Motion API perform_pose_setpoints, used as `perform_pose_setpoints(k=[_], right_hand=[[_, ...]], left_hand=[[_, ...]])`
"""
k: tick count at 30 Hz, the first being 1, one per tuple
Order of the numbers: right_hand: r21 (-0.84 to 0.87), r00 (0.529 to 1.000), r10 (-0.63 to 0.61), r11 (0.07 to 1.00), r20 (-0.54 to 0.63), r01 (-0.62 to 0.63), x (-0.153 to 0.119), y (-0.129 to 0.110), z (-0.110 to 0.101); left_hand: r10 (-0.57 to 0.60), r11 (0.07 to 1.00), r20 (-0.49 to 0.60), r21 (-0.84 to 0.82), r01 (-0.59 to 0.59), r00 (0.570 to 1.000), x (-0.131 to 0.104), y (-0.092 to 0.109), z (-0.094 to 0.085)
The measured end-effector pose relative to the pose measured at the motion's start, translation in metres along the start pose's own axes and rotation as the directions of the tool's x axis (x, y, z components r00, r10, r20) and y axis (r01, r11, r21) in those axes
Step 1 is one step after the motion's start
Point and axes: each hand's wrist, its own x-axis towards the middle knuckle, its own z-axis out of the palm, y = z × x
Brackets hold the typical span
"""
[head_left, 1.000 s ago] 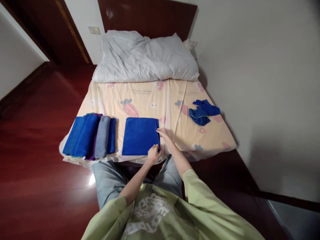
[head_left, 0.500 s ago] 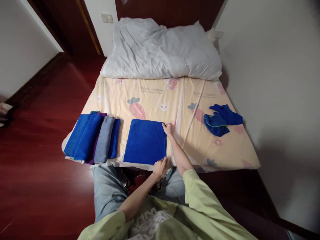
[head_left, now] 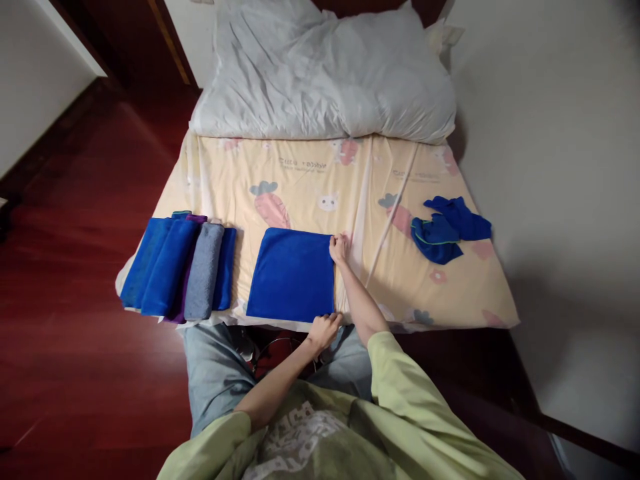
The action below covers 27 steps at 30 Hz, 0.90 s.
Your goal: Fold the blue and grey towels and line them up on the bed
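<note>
A blue cloth (head_left: 293, 277) lies flat, roughly square, near the front edge of the bed (head_left: 310, 167). My right hand (head_left: 339, 248) is closed on its far right corner. At its near right corner my left hand (head_left: 325, 330) has its fingers bent together on the cloth's edge. Left of the cloth stand several folded cloths side by side: blue ones (head_left: 170, 267), a grey one (head_left: 204, 270) and a purple one partly hidden between them. Two crumpled dark blue cloths (head_left: 436, 239) lie at the right.
A large grey-white pillow or bundled quilt (head_left: 325, 73) spans the back of the bed. A wall (head_left: 560, 167) rises at the right. Reddish wooden floor (head_left: 90, 300) shows at the left.
The view has tipped down a little. Both hands remain at the right corners of the blue cloth, whose right edge looks straighter.
</note>
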Motion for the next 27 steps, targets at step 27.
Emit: perform_pose_setpoints(k=[27], right_hand=[[-0.100,0.922,-0.386,0.919,-0.028,0.381,-0.129,0.007,-0.002]], left_hand=[[-0.476,0.879,-0.659,-0.363,0.308,0.582,-0.006,-0.181,-0.105]])
